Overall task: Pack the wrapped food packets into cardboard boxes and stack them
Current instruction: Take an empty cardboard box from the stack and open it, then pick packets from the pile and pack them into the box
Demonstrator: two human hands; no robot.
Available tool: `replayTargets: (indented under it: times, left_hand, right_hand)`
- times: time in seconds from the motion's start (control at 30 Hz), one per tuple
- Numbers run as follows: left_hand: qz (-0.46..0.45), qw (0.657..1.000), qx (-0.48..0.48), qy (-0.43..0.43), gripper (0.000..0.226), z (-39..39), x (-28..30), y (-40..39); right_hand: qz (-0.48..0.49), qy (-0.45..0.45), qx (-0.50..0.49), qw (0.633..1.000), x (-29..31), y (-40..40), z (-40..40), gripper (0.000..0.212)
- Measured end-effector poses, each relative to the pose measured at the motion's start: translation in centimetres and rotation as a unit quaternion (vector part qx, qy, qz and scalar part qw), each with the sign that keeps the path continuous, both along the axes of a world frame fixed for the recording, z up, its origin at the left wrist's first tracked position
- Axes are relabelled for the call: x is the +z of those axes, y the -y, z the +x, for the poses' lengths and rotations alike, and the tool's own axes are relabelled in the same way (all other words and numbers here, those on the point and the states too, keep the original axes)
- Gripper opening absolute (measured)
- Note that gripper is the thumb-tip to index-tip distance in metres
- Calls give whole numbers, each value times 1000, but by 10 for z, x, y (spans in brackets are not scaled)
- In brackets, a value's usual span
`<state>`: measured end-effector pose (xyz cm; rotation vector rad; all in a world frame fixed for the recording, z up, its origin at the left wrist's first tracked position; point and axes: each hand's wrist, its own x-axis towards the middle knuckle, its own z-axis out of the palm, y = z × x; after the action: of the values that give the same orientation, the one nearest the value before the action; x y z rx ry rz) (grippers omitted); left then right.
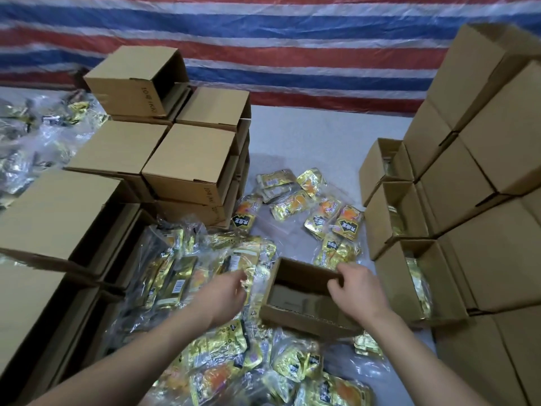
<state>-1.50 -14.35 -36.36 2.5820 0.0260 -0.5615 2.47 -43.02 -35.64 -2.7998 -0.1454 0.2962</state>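
Cardboard, plain brown: one small open box (295, 291) lies at centre foreground among the packets, its opening turned up toward the camera and nothing to be seen inside but bare board. The right hand (355, 290) holds its far upper wall, fingers curled over the rim, a closed grip on the board. The left hand (227, 291) reaches into the heap just left of the box; its fingertips meet a gold foil packet (240, 260), but motion blur hides the fingers, so whether the grip is wide or closed on the packet cannot be told.

Gold foil packets with orange print, many bagged in clear plastic (187, 276), cover the near part of the pale grey surface (316, 136). A looser group of single packets (319, 206) lies beyond the box, toward the middle.

Right side: three open boxes in a row, each showing gold packets inside: near (418, 282), middle (393, 218), far (382, 165). Behind and beside them rises a stack of closed boxes (480, 148).

Left side: stacks of open-ended boxes (190, 162) lying on their sides, one topmost box (137, 80) with its dark opening facing right. More bagged packets (32, 136) lie at far left.

Backdrop: a tarpaulin (263, 39) striped red, white and blue
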Motion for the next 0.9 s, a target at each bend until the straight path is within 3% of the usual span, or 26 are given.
replayTargets:
  times: [0.1,0.2,0.3,0.37,0.47,0.67,0.8,0.9]
  left_hand:
    - [111,985,-118,-58,58,-33,-26,-3]
    - [231,942,-217,-111,100,-60,-55,-5]
    - [244,939,-217,-104,119,-75,-76,-9]
    - [197,962,-172,-81,112,-79,-84,-12]
    - [139,981,-132,-44,87,-79,-89,-17]
    - [131,988,-81,-13,70,-71,-86,-19]
    - [128,989,-71,-12,57,-70,-71,-16]
    - [13,1000,-10,-6,39,-74,-50,-13]
  right_hand:
    - [-13,3,1,1000,0,1,5,28]
    - [-20,-13,13,1000,-2,-4,5,24]
    - [-26,-6,17,999,-3,-8,4,15]
    - [-48,29,19,998,-5,-7,4,7]
    - [-59,43,24,997,-7,-5,3,19]
    - [-45,24,30,998,-4,-13,1,27]
    - [-49,57,27,997,-3,-15,-1,46]
    - [-40,62,31,997,-3,-13,-2,53]
